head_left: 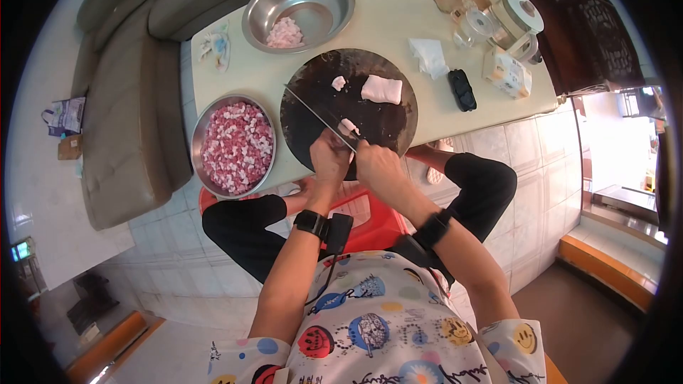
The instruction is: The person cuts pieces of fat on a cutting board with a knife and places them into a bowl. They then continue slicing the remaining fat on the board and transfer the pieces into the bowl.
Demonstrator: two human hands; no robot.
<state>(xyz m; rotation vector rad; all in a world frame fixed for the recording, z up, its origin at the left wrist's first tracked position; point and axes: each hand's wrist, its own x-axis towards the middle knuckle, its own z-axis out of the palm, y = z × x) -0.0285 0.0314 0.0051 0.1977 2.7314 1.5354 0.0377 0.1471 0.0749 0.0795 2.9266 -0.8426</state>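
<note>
My right hand (pixel 382 173) is closed around the handle of a knife (pixel 313 112), whose blade is seen nearly edge-on, pointing to the far left over a round dark chopping board (pixel 302 139). My left hand (pixel 331 158) is at the board's near edge, fingers curled in close to the blade; what they grip is mostly hidden. Just beyond the blade lies a small pale piece of fat (pixel 348 126). Farther back on the board are a thick white slab of pork fat (pixel 382 89) and a small cut bit of fat (pixel 339 84).
Diced pink and white meat fills a metal bowl (pixel 237 148) left of the board. A larger metal basin (pixel 334 1) behind holds some pale pieces. To the right are a black case (pixel 462 90), tissues (pixel 429 57), a tissue pack (pixel 506 72) and a glass kettle (pixel 512 18).
</note>
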